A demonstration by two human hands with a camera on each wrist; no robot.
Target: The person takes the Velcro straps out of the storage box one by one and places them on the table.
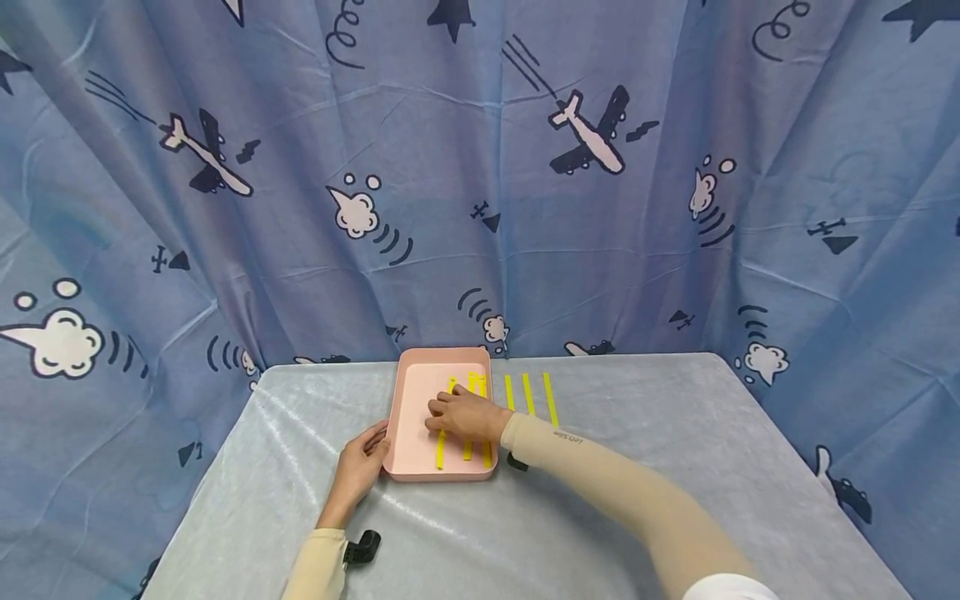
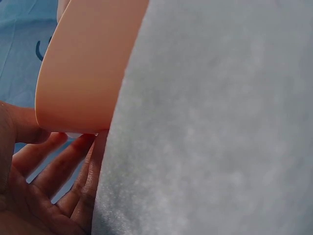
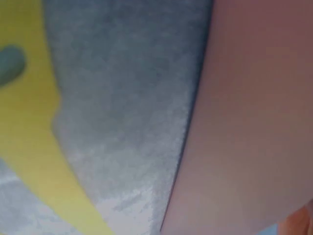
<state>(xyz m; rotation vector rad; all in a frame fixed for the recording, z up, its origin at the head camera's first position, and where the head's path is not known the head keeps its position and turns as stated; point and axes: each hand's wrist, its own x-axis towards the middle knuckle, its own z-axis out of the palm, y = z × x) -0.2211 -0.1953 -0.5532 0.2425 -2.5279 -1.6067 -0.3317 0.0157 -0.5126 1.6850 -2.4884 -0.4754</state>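
White cloth [image 1: 731, 587] high on the right arm sits nearest, between four and five o'clock in the head view; a tan sleeve [image 1: 615, 487] goes from it to the right hand [image 1: 467, 415], which is over the pink tray [image 1: 411, 437] with its fingers bent down; I cannot tell if its grip is clamped on anything, because the tips are hard to see. At seven o'clock is the other sleeve [image 1: 318, 565], with a small black box [image 1: 365, 547] by the wrist; the left hand [image 1: 357, 472] is at the tray's eight o'clock; its grip is loose, thumb and fingers apart, and they touch the outside of the tray.

At least three yellow strips [image 1: 440, 454] lie in the tray, mostly toward its three o'clock side; they point about twelve to six, and the right hand hides their middles. Three more strips [image 1: 551, 398] lie side by side on the grey counter [image 1: 750, 467], just past the tray at three o'clock; the right sleeve meets their near ends. Close up in the right wrist view, a blurry yellow piece [image 3: 24, 122] with a hole is at nine o'clock; the tray wall is at three. Behind, at twelve o'clock, hangs a blue curtain [image 1: 431, 292] with planes and puffy clouds.
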